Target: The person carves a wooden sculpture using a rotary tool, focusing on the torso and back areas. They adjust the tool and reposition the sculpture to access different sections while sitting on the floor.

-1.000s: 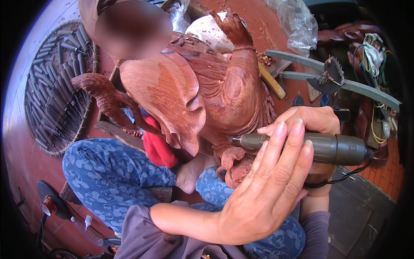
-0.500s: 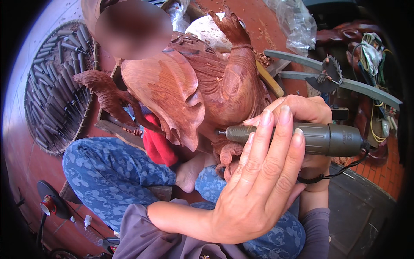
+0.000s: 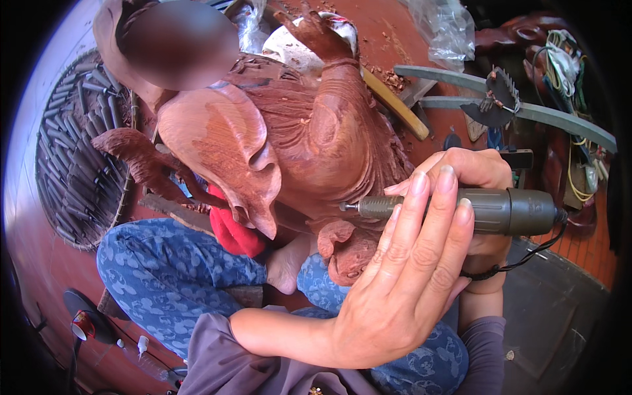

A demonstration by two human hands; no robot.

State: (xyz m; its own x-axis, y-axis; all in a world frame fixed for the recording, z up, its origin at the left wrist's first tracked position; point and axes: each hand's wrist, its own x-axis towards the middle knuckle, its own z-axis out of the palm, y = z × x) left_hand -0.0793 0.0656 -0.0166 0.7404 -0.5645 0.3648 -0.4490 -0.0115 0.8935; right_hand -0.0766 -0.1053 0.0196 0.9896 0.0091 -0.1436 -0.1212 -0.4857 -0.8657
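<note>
A reddish-brown carved wooden figure (image 3: 332, 155), with flowing robe folds and a raised hand, leans before me. My right hand (image 3: 475, 170) is wrapped around a dark green rotary carving tool (image 3: 503, 210), its fingers over the top and its wrist below. My left hand (image 3: 401, 289) lies across the near side of the tool with fingers stretched out flat, covering part of its body. The thin metal bit (image 3: 347, 207) points left at the figure's lower front, above a curled carved fold (image 3: 342, 253). I cannot tell whether the bit touches the wood.
A round woven basket (image 3: 131, 141) full of dark-handled carving tools stands at left. Red cloth (image 3: 232, 234) lies under the figure. Right of it are curved grey metal bars (image 3: 559, 128), a yellow wooden bar (image 3: 395, 105) and clear plastic (image 3: 451, 33). A black cord (image 3: 520, 264) trails from the tool.
The view has shifted slightly. The figure sits further left and looks turned, showing more of the curled fold. Both hands keep their pose on the tool, with more of the metal bit visible.
</note>
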